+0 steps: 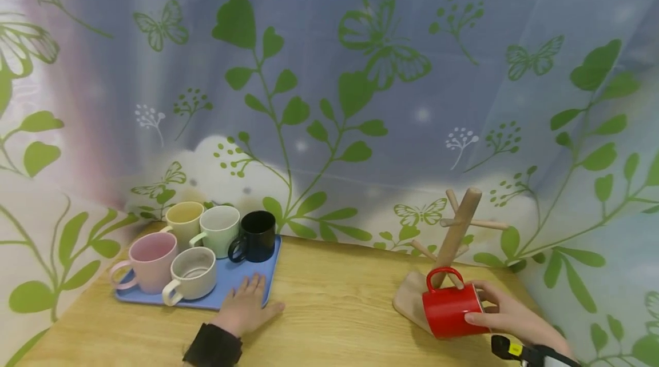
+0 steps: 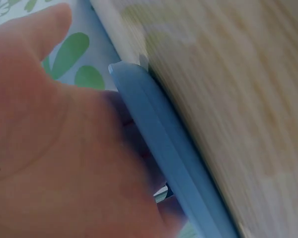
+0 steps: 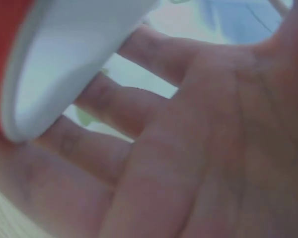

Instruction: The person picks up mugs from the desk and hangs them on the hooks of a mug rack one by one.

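Note:
My right hand (image 1: 507, 312) grips a red mug (image 1: 448, 312) near its rim, with fingers and thumb on either side. The mug lies tilted sideways, its handle upward against a lower peg of the wooden mug tree (image 1: 455, 235). Whether the peg bears the mug's weight I cannot tell. In the right wrist view the white inside of the mug (image 3: 69, 54) faces the palm. On the left, my left hand (image 1: 246, 307) rests with extended fingers on the front right corner of a blue tray (image 1: 231, 272). The left wrist view shows the tray's edge (image 2: 159, 134) beside the palm.
On the tray stand a yellow mug (image 1: 184, 221), a pale green mug (image 1: 220, 232), a black mug (image 1: 258, 238), a pink mug (image 1: 153, 264) and a cream cup (image 1: 194, 275). A patterned curtain (image 1: 319, 70) hangs behind the wooden table (image 1: 334, 292).

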The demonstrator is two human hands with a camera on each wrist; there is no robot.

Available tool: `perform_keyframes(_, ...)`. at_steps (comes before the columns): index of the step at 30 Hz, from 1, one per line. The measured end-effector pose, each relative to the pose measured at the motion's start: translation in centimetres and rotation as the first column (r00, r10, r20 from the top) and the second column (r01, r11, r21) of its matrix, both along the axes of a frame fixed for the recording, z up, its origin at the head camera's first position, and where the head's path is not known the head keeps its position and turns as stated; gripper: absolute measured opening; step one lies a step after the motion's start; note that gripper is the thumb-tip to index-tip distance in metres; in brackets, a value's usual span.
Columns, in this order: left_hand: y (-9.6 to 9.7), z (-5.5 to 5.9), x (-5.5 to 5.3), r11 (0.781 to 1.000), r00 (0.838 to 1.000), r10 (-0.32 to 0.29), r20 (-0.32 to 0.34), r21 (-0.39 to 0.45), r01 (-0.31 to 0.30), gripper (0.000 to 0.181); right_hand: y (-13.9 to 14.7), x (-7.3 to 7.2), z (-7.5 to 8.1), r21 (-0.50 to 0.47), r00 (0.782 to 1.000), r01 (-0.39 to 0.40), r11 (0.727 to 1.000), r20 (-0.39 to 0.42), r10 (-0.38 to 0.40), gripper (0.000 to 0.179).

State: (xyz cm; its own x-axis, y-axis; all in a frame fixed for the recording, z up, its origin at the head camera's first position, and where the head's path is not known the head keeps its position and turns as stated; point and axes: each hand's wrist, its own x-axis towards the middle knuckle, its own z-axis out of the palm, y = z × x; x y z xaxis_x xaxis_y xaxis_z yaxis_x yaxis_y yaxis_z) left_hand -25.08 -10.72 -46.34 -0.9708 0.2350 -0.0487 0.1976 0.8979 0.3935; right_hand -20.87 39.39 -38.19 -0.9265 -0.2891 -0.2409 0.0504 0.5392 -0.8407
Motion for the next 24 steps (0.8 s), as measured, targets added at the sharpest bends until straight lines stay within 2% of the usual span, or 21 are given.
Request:
perform_keyframes(8, -0.1, 0.0, -0.1, 1.000, 0.999, -0.012, 0.033, -0.022, 0.013, 0.089, -0.6, -1.4, -1.4, 0.040, 1.000, -0.001, 0.999, -0.014, 0.001, 0.074)
perform_keyframes(12, 0.2, 0.5, 0.3, 1.000, 1.000, -0.008, 0.014, -0.020, 0.008, 0.087, -1.1, -0.8, 0.0, 0.116, 0.998, -0.016, 0.993, -0.052, 0.022, 0.082)
perform_keyframes(15, 0.3, 0.7, 0.5, 1.000, 1.000, -0.005, 0.008, -0.022, 0.005, 0.087, -2.1, 0.1, 2.2, 0.273, 0.989, 0.055, 0.960, -0.149, -0.014, 0.092)
perform_keyframes(19, 0.4, 0.7, 0.5, 1.000, 1.000, 0.001, 0.015, -0.026, 0.000, 0.087, -4.3, 0.5, 4.6, 0.446, 0.950, 0.219, 0.868, -0.300, -0.085, 0.100)
perform_keyframes(22, 0.4, 0.6, 0.4, 1.000, 1.000, 0.008, 0.020, -0.029, -0.008, 0.087, -6.0, -0.2, 4.6, 0.469, 0.925, 0.291, 0.834, -0.362, -0.119, 0.096)
perform_keyframes(24, 0.4, 0.5, 0.4, 0.999, 1.000, 0.011, 0.021, -0.034, -0.011, 0.087, -6.9, -0.8, 4.0, 0.449, 0.916, 0.308, 0.839, -0.377, -0.135, 0.084)
